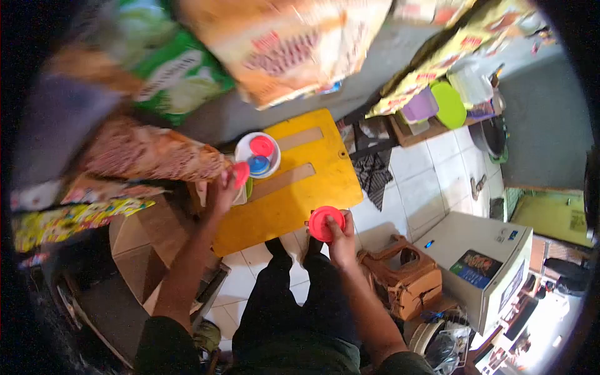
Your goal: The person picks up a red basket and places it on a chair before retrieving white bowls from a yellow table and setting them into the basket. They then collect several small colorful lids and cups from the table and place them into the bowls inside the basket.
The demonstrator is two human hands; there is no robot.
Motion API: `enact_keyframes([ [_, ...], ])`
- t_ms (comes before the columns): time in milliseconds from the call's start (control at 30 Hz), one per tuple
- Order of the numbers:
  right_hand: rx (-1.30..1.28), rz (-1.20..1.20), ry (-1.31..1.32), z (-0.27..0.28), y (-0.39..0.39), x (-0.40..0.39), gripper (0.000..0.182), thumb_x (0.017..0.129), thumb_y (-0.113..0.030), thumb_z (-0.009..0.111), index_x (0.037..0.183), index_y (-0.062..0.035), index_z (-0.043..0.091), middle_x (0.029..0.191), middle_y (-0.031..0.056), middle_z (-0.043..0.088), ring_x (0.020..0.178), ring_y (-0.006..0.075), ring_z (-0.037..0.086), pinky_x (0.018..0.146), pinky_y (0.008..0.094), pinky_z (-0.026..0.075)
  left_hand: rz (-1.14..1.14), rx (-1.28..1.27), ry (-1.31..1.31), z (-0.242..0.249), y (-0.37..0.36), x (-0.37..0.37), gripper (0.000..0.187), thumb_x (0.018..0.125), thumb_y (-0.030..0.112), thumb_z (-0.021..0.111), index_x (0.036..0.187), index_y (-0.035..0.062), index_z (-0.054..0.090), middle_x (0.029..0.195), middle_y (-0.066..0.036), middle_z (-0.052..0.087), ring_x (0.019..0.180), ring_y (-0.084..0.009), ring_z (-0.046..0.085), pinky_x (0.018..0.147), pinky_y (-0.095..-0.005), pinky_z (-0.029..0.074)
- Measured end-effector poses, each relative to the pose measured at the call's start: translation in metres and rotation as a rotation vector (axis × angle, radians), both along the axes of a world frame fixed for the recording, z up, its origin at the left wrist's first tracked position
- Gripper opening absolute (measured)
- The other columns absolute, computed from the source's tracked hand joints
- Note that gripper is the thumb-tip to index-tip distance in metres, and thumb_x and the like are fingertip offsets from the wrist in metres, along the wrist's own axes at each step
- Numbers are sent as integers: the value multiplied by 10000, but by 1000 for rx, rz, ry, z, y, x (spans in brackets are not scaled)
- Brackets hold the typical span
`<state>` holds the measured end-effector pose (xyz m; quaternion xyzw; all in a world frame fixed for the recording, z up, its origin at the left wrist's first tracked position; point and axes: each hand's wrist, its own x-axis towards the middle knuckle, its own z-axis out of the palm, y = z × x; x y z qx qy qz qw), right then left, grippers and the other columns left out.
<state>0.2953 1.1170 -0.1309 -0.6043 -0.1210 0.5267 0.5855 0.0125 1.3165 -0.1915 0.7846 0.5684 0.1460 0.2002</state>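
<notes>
Near the left edge of a yellow table [275,219], my left hand [220,192] grips a small red lid [241,174]. Beside that hand stands a white bowl [275,142] with a red lid [261,146] and a blue lid [257,164] in it. My right hand [340,240] is closed on a larger round red lid [327,223], thumb on its face, over the table's front right corner. A light container, partly hidden by my left hand, sits at the table's left edge.
Snack packets [287,50] hang above the table, and more packets [150,153] hang at the left. A cardboard box [140,250] is below left. On the right are a brown wooden stool [400,275], a white cabinet [462,250] and a green lid [448,105] on a shelf.
</notes>
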Motion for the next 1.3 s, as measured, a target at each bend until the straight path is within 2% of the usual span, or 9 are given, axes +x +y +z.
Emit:
enact_keyframes([
  [33,36,-13,95,12,2,-2,208,948,-148,555,1077,-76,409,1103,147,581,999,269,611,788,392,557,239,-399,-446,50,-24,15,381,945,284,512,1232,34,498,1164,-168,575,1058,-278,574,917,-383,435],
  [100,59,-5,314,79,19,-9,223,944,-107,520,1134,-76,407,1095,134,543,999,272,587,840,452,535,267,-463,-925,20,-71,-18,440,964,349,465,1277,39,469,1168,-157,590,1032,-254,600,900,-358,460],
  [167,58,81,438,101,22,-9,353,931,-78,503,1259,-87,371,1177,166,517,1057,352,577,803,545,550,596,-715,-1441,97,-130,3,520,972,449,376,1275,39,478,1222,-169,577,1041,-289,610,895,-387,486],
  [400,80,620,622,166,38,11,495,924,-331,515,1348,-112,383,1277,134,490,1146,348,535,904,561,488,610,-648,-1937,220,-230,22,663,954,590,271,1307,58,450,1287,-191,541,1066,-346,602,875,-441,505],
  [500,43,768,775,204,42,10,446,929,-251,515,1334,-105,397,1260,116,529,1155,353,547,935,555,475,596,-493,-1934,255,-252,35,663,953,591,283,1307,55,446,1275,-187,548,1067,-341,603,870,-438,505],
  [667,96,1051,487,226,27,-56,358,876,-92,618,1217,-45,521,1191,128,598,1079,291,603,887,477,521,599,-73,-1894,303,-324,22,437,910,167,525,1315,28,438,1269,-207,551,1057,-354,616,885,-438,521],
  [867,78,1501,418,254,-53,-173,371,897,-68,601,1258,-73,517,1149,97,618,1004,228,625,811,435,556,896,377,-1852,344,-464,2,368,937,147,553,1275,24,477,1225,-190,586,1033,-319,635,872,-401,544],
  [1033,-5,1913,686,277,-167,-248,466,938,-108,542,1374,-63,385,1277,144,534,1086,325,589,860,483,533,1139,740,-1699,350,-589,6,366,947,173,554,1273,27,471,1205,-177,596,996,-282,647,849,-401,553],
  [1300,-42,2370,639,285,-323,-306,533,875,-57,471,1393,-66,347,1229,204,544,946,333,639,702,423,582,1407,1174,-1622,359,-740,52,447,806,-59,469,1247,17,458,1226,-201,566,1037,-322,628,878,-438,542],
])
